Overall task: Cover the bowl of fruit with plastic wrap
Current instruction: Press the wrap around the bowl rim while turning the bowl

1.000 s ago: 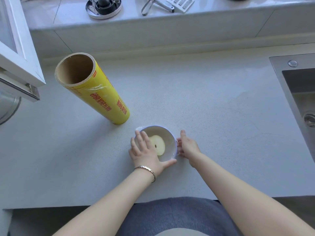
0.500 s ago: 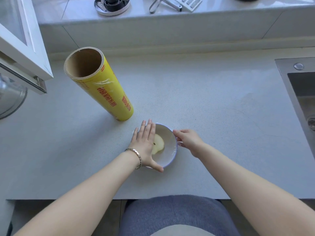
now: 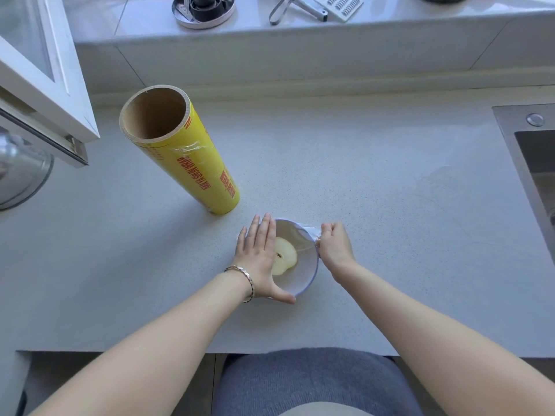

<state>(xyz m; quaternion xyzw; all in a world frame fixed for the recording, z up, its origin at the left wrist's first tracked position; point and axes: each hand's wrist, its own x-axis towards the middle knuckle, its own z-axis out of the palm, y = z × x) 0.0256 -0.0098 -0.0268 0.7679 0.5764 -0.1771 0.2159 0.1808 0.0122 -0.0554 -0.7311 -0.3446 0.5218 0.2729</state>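
A small white bowl (image 3: pixel 303 274) with a blue rim stands on the grey counter (image 3: pixel 375 205) near its front edge. A pale apple half (image 3: pixel 285 259) lies in it. Clear plastic wrap (image 3: pixel 303 235) is stretched over the bowl's top. My left hand (image 3: pixel 259 259) lies flat, fingers straight, pressing on the wrap over the bowl's left half. My right hand (image 3: pixel 333 244) has curled fingers and pinches the wrap's edge at the bowl's right rim. A yellow roll of plastic wrap (image 3: pixel 192 163) stands upright behind and left of the bowl.
A steel sink (image 3: pixel 534 163) is set into the counter at the right. A white window frame (image 3: pixel 45 85) juts in at the left, with a metal pot (image 3: pixel 21 175) under it. The raised ledge behind holds a round metal tool set (image 3: pixel 204 9), a peeler (image 3: pixel 297 9) and a grater (image 3: pixel 342 6).
My left hand has slid up along the bowl's left side and stays flat on the wrap. My right hand has curled into a pinch on the wrap at the right rim.
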